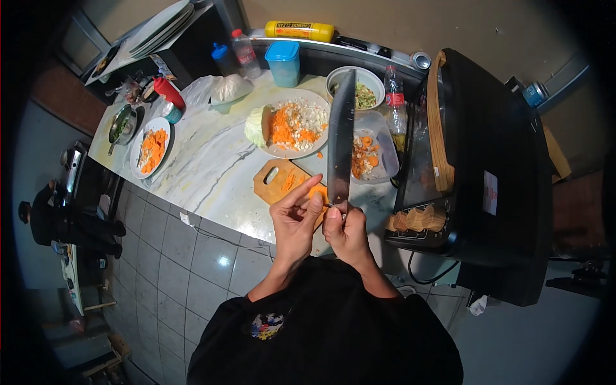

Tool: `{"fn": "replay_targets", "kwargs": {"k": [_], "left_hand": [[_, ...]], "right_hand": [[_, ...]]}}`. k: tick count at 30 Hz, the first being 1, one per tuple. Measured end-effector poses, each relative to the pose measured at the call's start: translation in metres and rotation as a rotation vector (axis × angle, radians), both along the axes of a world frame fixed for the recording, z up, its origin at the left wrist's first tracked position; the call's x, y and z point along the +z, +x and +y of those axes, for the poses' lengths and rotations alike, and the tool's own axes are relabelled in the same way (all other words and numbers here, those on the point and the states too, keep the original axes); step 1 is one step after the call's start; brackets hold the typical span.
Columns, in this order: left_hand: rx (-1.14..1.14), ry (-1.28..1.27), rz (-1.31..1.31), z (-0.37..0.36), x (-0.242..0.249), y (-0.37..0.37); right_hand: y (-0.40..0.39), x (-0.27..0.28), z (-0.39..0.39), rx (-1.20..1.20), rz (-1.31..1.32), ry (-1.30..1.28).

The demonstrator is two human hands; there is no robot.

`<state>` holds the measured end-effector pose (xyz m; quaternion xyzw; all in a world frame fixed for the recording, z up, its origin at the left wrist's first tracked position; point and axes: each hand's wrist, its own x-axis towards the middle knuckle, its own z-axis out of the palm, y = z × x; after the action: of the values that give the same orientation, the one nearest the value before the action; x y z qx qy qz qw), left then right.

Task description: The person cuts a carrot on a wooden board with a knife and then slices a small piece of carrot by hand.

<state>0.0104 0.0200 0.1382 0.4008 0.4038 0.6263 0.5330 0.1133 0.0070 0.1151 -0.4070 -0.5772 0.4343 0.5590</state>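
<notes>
My right hand (347,236) is closed around the handle of a large kitchen knife (342,141), whose broad blade points up and away from me. Close beside it, my left hand (294,221) pinches an orange piece of carrot (318,192) between thumb and fingers, near the base of the blade. Beneath the hands lies a wooden cutting board (264,185) with thin carrot strips (292,182) on it. Just beyond, a large plate (282,152) bears chopped carrot, chopped white pieces and a wedge of cabbage (258,127). The blade hides part of what lies behind it.
A plastic tub (384,151) of carrot pieces and a bowl (378,80) of chopped greens stand beyond the knife. A black oven-like appliance (475,192) borders the right. Leftward is a plate of sliced carrot (151,153). Another person (58,215) is at far left.
</notes>
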Motion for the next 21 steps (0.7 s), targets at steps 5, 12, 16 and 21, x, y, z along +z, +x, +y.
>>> {"fn": "replay_targets", "kwargs": {"k": [5, 12, 16, 21], "left_hand": [[0.014, 0.041, -0.046, 0.0, -0.015, -0.008], [0.029, 0.029, -0.063, 0.003, -0.01, -0.007], [0.03, 0.062, -0.056, 0.004, -0.003, -0.004], [0.067, 0.071, -0.005, 0.004, -0.011, -0.003]], "right_hand": [[0.002, -0.008, -0.003, 0.018, -0.085, -0.006], [0.001, -0.005, -0.003, 0.001, -0.125, 0.011], [0.001, -0.004, -0.002, -0.011, -0.12, 0.016], [-0.001, -0.002, -0.003, -0.036, -0.148, 0.04]]}}
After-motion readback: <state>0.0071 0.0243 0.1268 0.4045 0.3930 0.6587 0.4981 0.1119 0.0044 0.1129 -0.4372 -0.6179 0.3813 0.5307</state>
